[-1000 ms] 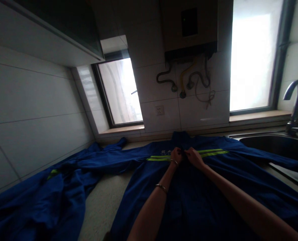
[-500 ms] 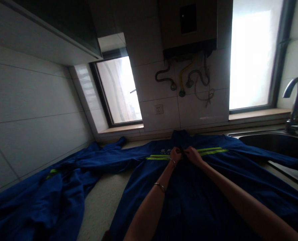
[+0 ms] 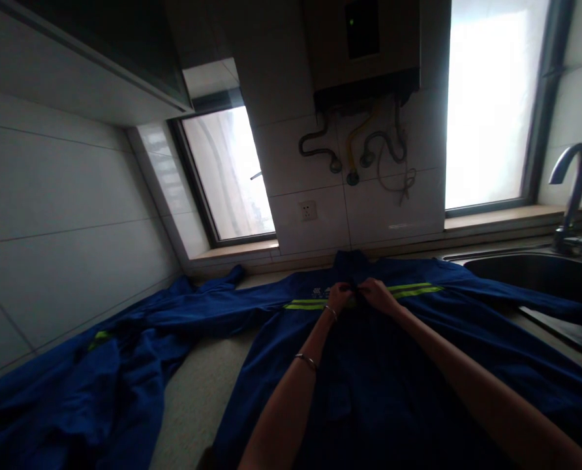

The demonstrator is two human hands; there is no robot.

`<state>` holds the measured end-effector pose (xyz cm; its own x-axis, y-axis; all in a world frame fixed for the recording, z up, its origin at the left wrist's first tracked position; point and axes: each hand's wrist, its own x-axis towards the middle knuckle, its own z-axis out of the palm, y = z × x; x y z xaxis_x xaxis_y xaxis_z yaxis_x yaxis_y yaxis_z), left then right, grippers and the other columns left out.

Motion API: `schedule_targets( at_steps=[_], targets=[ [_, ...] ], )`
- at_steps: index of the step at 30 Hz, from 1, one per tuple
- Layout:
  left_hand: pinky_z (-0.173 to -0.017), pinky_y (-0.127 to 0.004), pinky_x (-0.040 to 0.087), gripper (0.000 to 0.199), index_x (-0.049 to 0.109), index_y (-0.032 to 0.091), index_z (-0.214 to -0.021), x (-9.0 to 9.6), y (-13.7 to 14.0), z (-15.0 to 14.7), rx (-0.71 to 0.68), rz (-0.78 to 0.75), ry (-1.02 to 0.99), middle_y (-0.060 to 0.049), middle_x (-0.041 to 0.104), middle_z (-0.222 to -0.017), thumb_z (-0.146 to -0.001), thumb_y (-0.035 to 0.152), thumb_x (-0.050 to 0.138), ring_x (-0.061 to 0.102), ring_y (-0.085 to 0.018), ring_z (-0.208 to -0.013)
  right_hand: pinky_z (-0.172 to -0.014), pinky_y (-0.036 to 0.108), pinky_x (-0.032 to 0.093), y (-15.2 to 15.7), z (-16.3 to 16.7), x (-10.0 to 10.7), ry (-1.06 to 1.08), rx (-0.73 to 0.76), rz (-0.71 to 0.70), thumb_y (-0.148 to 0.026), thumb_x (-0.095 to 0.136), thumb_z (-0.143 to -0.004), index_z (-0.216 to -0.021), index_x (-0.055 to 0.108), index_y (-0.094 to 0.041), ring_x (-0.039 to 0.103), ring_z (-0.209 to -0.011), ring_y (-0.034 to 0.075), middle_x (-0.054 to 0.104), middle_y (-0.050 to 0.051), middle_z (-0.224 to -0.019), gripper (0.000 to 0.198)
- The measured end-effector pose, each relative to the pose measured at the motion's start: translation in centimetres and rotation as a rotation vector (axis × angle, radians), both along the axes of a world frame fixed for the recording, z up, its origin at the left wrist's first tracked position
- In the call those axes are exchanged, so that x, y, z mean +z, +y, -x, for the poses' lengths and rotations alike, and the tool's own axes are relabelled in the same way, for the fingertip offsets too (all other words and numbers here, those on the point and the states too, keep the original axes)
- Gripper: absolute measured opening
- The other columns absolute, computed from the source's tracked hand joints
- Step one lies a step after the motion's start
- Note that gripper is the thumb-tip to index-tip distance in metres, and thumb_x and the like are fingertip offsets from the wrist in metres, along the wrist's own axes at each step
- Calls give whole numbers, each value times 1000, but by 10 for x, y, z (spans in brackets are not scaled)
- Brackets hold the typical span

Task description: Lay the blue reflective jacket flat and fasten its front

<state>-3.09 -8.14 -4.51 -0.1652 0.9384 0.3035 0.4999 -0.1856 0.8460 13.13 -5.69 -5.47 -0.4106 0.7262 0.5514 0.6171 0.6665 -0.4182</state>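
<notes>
A dark blue work jacket (image 3: 266, 365) with yellow-green stripes lies spread on the countertop (image 3: 198, 385), its collar toward the wall. At the front opening, just below the collar, my left hand (image 3: 340, 295) pinches the jacket's edge. My right hand (image 3: 376, 296) grips the other side of that opening, its fingers close to the left ones. Both hands are closed; dim light and the fingers hide exactly what fastening, if any, is between them.
Another blue garment (image 3: 76, 385) lies crumpled on the left. A sink (image 3: 511, 271) with a curved faucet (image 3: 572, 189) stands at the right, near one sleeve. A water heater (image 3: 364, 52) hangs on the tiled wall, above pipes and a socket (image 3: 308, 210).
My hands have come slightly closer together at the jacket's front and stay closed on it. The view has shifted a little. The jacket lies in the same place.
</notes>
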Motion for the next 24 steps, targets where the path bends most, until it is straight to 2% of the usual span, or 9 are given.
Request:
schedule_targets(
  at_steps=[3, 5, 7, 9, 14, 18, 21, 24],
  targets=[
    [-72, -24, 47, 18, 70, 13, -85, 6, -2, 0, -22, -34, 4, -5, 69, -82, -72, 16, 58, 62, -16, -78, -76, 25, 42, 3, -6, 8, 176, -60, 0, -19, 49, -75, -89, 69, -17, 59, -82, 17, 65, 7, -88, 24],
    [-70, -24, 47, 22, 71, 13, -85, 10, -5, -5, -50, -69, 0, -5, 70, -82, -76, 27, 57, 62, -17, -79, -75, 26, 43, 2, -8, 12, 283, -46, 7, -20, 51, -73, -90, 66, -17, 59, -80, 17, 65, 6, -87, 23],
    [-68, -24, 47, 27, 71, 12, -85, 11, -7, -12, -87, -99, 10, -4, 70, -82, -75, 33, 58, 62, -18, -80, -70, 25, 44, -1, -8, 15, 354, -10, 11, -23, 51, -72, -90, 61, -17, 59, -75, 16, 65, 4, -82, 22],
    [-68, -24, 47, 26, 71, 12, -86, 11, -8, -17, -108, -104, 34, -3, 70, -82, -73, 32, 60, 62, -18, -80, -66, 24, 43, -4, -6, 16, 391, 22, 11, -24, 51, -71, -90, 57, -18, 58, -70, 14, 63, 1, -77, 21],
    [-67, -23, 46, 19, 71, 12, -84, 6, -4, -15, -112, -39, 71, -2, 70, -77, -73, 15, 57, 61, -16, -75, -62, 21, 41, -4, -5, 13, 379, 62, 40, -25, 50, -69, -80, 52, -19, 53, -64, 12, 58, -1, -69, 13],
    [-63, -21, 46, 18, 71, 11, -82, 8, 2, -10, -141, 19, 90, -3, 69, -74, -69, 10, 58, 60, -13, -70, -59, 20, 39, 2, -10, 14, 384, 74, 58, -23, 48, -69, -80, 53, -18, 53, -62, 12, 58, -2, -66, 13],
    [-61, -20, 45, 18, 70, 11, -82, 11, 5, -8, -186, 34, 107, -2, 68, -73, -68, 9, 59, 59, -12, -67, -59, 20, 40, 4, -16, 17, 342, 63, 58, -20, 47, -69, -90, 58, -18, 54, -63, 12, 59, -1, -69, 23],
    [-62, -20, 45, 18, 69, 9, -82, 14, 4, -4, -246, 28, 129, -1, 66, -70, -67, 9, 59, 58, -11, -65, -68, 22, 41, 4, -20, 20, 194, 95, 18, -16, 43, -72, -107, 60, -19, 55, -71, 12, 61, 1, -78, 39]
  ],
)
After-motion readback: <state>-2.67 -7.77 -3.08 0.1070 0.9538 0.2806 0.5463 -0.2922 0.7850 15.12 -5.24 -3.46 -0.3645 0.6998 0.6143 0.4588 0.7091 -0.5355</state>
